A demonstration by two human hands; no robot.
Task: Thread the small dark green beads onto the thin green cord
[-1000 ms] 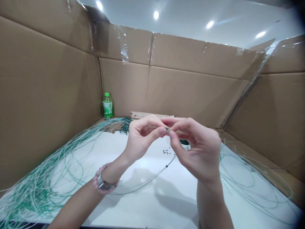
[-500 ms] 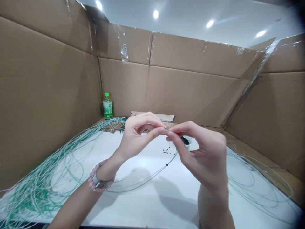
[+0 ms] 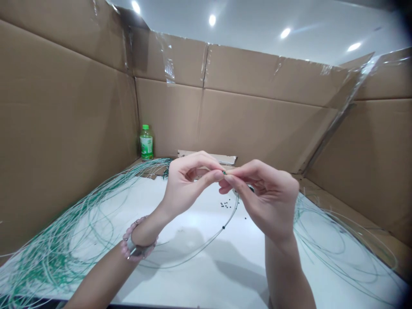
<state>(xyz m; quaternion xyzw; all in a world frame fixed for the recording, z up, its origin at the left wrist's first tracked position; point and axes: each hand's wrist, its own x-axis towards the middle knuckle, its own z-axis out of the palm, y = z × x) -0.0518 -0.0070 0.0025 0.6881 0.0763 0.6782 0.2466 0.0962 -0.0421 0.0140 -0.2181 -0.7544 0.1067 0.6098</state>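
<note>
Above the white table, my left hand (image 3: 189, 182) and my right hand (image 3: 265, 197) meet fingertip to fingertip. Both are pinched on a tiny green piece (image 3: 224, 172), mostly covered by the fingers. Thin wires (image 3: 206, 245) curve down from beneath my right hand toward my left wrist, with a small black bead (image 3: 223, 227) on them. Several loose black beads (image 3: 225, 204) lie on the table beyond. A container of dark bits is almost fully hidden behind my right hand.
A large tangle of green and white wires (image 3: 54, 253) covers the table's left side. More loops of wire (image 3: 337, 244) lie at the right. A green-capped bottle (image 3: 146, 143) stands in the back left corner. Cardboard walls (image 3: 257, 124) surround the white table (image 3: 180, 287).
My right hand has turned slightly and shifted left, now covering more of the container. The hanging wires and their bead have swung a little lower. A bit of green shows between the fingertips.
</note>
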